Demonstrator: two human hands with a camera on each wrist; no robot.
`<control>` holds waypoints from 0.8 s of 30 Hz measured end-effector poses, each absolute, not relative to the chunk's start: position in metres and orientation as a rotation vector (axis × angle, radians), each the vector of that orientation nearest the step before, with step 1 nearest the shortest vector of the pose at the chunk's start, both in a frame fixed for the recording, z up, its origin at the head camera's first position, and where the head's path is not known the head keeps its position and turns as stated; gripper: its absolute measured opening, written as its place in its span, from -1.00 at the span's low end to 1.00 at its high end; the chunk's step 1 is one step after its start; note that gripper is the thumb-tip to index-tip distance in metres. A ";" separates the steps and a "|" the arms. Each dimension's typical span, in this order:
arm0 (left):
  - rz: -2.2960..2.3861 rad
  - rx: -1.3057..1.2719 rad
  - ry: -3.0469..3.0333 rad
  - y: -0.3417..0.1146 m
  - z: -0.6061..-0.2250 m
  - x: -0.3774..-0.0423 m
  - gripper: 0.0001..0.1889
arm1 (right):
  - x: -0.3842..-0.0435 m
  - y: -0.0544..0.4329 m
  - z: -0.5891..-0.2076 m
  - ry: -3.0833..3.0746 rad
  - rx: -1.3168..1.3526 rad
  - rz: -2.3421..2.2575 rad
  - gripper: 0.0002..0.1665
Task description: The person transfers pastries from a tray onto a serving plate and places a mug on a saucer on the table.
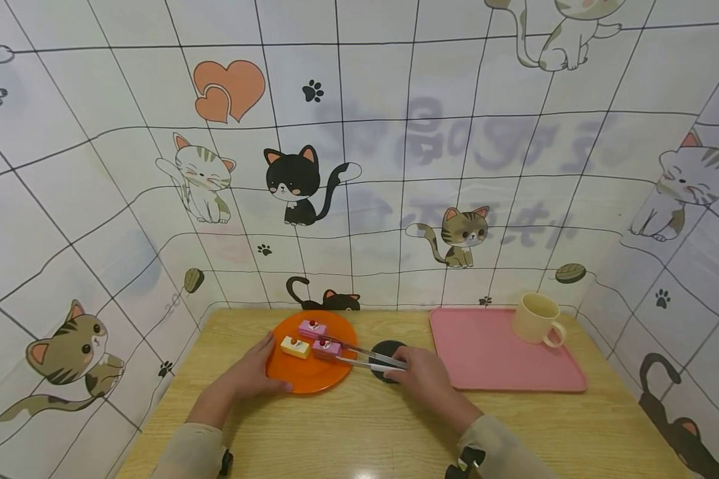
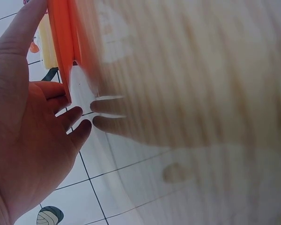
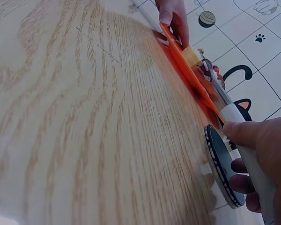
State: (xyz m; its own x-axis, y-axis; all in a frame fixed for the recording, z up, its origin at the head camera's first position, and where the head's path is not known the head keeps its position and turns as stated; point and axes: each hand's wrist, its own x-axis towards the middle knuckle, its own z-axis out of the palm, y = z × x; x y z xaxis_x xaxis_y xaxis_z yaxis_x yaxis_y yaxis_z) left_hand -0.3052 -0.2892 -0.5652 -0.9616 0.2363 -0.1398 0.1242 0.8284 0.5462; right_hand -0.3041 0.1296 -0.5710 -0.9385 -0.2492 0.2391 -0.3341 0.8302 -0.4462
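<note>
On the left of the table, an orange plate (image 1: pixel 314 384) bears a yellow toy cake slice (image 1: pixel 295 347) and two pink ones, a rear slice (image 1: pixel 312 328) and a front slice (image 1: pixel 326 348). My left hand (image 1: pixel 248 372) holds the plate's left rim between thumb and fingers; its remaining fingers (image 2: pixel 79 133) show loose in the left wrist view. With my right hand (image 1: pixel 425 379) I grip metal tongs (image 1: pixel 371 359) by their white handles (image 3: pixel 248 159). The tongs' tips reach the front pink slice, one arm on each side; whether they squeeze it, I cannot tell.
A round black coaster (image 1: pixel 388 346) lies under the tongs, between plate and right hand. To the right is a pink tray (image 1: pixel 485 359) with a yellow mug (image 1: pixel 536 318) at its back right. A cat-printed white wall covering (image 1: pixel 371 219) rises behind the table.
</note>
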 end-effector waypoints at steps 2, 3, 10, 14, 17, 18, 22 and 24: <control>0.825 0.273 2.804 -0.289 -0.564 -0.305 0.43 | -0.304 0.130 -0.572 -2.850 0.442 0.756 -0.65; 0.826 0.270 2.803 -0.289 -0.564 -0.304 0.43 | -0.304 0.130 -0.572 -2.854 0.438 0.762 -0.65; 0.821 0.272 2.805 -0.288 -0.564 -0.304 0.43 | -0.305 0.131 -0.573 -2.878 0.414 0.830 -0.64; 0.825 0.278 2.807 -0.289 -0.565 -0.305 0.44 | -0.304 0.134 -0.574 -2.868 0.404 0.855 -0.64; 0.808 0.284 2.810 -0.289 -0.566 -0.306 0.44 | -0.303 0.137 -0.576 -2.848 0.401 0.869 -0.63; 0.803 0.286 2.811 -0.290 -0.566 -0.307 0.44 | -0.303 0.138 -0.576 -2.841 0.401 0.872 -0.63; 0.792 0.288 2.814 -0.290 -0.568 -0.308 0.44 | -0.301 0.143 -0.577 -2.833 0.389 0.871 -0.62; 0.799 0.287 2.814 -0.290 -0.569 -0.308 0.44 | -0.301 0.145 -0.577 -2.835 0.387 0.868 -0.61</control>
